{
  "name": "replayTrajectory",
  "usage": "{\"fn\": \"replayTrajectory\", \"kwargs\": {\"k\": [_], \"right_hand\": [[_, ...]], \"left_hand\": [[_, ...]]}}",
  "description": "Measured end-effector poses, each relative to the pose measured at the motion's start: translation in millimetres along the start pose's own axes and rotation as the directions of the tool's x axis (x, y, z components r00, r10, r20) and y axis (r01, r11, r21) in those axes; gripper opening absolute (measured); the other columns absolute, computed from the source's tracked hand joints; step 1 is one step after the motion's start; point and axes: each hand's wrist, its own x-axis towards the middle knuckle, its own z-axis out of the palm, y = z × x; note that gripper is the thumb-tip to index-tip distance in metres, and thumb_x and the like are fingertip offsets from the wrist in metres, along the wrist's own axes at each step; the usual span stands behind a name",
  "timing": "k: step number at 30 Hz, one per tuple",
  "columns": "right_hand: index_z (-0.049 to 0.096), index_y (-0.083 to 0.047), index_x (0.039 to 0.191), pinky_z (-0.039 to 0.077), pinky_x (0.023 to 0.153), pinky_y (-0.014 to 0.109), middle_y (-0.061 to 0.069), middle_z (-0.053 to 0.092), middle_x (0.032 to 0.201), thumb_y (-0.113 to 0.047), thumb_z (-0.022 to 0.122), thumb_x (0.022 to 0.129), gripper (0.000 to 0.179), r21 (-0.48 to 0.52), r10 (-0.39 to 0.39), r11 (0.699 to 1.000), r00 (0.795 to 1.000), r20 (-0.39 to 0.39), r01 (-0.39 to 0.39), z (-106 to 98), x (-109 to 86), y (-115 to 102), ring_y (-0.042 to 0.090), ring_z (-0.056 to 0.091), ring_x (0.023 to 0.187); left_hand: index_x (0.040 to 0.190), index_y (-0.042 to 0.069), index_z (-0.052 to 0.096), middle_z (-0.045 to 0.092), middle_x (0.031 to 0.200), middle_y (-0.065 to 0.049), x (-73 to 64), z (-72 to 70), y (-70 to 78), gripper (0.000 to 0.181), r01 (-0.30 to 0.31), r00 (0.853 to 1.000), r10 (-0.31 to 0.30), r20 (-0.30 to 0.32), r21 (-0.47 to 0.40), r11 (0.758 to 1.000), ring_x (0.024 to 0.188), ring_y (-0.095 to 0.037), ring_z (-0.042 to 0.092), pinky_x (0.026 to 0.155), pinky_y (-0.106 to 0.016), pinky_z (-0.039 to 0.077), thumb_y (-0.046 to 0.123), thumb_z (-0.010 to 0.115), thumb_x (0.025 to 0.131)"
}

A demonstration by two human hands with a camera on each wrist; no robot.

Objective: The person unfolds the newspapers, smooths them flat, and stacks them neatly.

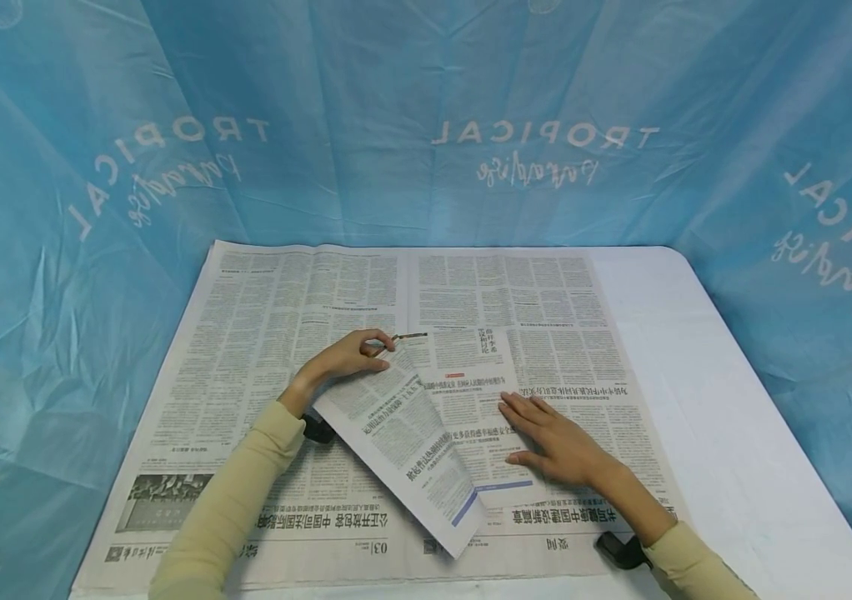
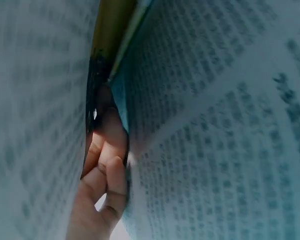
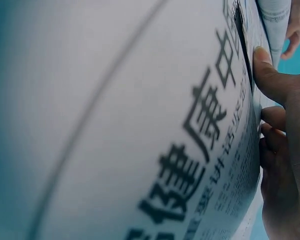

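A smaller newspaper sheet (image 1: 396,433) is lifted and turned over at its left side. My left hand (image 1: 351,354) pinches its upper edge with thumb and fingers. In the left wrist view, that hand (image 2: 102,170) shows between two printed paper surfaces. A narrow dark and yellow strip (image 1: 413,335) shows beside the fingertips; its kind is unclear. My right hand (image 1: 564,446) rests on the right part of the smaller sheet, fingers spread and fairly straight. Seen from the right wrist, the thumb (image 3: 270,75) lies against the paper's edge.
Large spread newspaper (image 1: 246,350) lies under both hands and covers much of the white table (image 1: 741,433). Blue printed curtains (image 1: 426,100) hang behind the table and at both sides. Black wrist devices (image 1: 621,550) sit at the cuffs.
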Motion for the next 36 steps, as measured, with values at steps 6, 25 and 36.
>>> {"fn": "replayTrajectory", "kwargs": {"k": [6,25,36], "right_hand": [[0.035,-0.008,0.151,0.022,0.116,0.043,0.007,0.033,0.158,-0.052,0.062,0.090,0.080,-0.019,-0.007,1.000,1.000,-0.016,0.007,-1.5,-2.8,4.3,0.027,0.033,0.144],[0.035,-0.011,0.152,0.021,0.116,0.044,0.007,0.032,0.158,-0.052,0.062,0.090,0.079,0.011,0.026,1.000,1.000,-0.007,-0.026,-6.4,-12.3,13.3,0.034,0.032,0.144],[0.035,-0.011,0.152,0.016,0.118,0.036,0.008,0.033,0.158,-0.048,0.065,0.090,0.079,0.022,0.008,1.000,1.000,-0.011,-0.007,-7.3,-16.1,15.9,0.036,0.033,0.143]], "left_hand": [[0.122,-0.001,0.056,0.045,0.065,0.000,-4.3,-0.1,-3.7,0.031,-0.004,1.000,0.004,-0.006,-0.018,1.000,0.057,-0.013,0.040,0.065,-0.030,0.038,0.010,0.064,0.094],[0.112,-0.005,0.058,0.048,0.075,-0.004,-21.9,-15.8,-24.3,0.026,-0.097,0.995,0.098,-0.008,0.072,0.993,0.065,-0.012,0.034,0.068,-0.032,0.031,0.010,0.067,0.093],[0.106,0.001,0.062,0.062,0.107,-0.016,-29.4,-24.5,-33.7,0.023,-0.089,0.990,0.106,-0.089,0.175,0.981,0.082,-0.018,0.052,0.076,-0.035,0.038,0.014,0.072,0.089]]}}
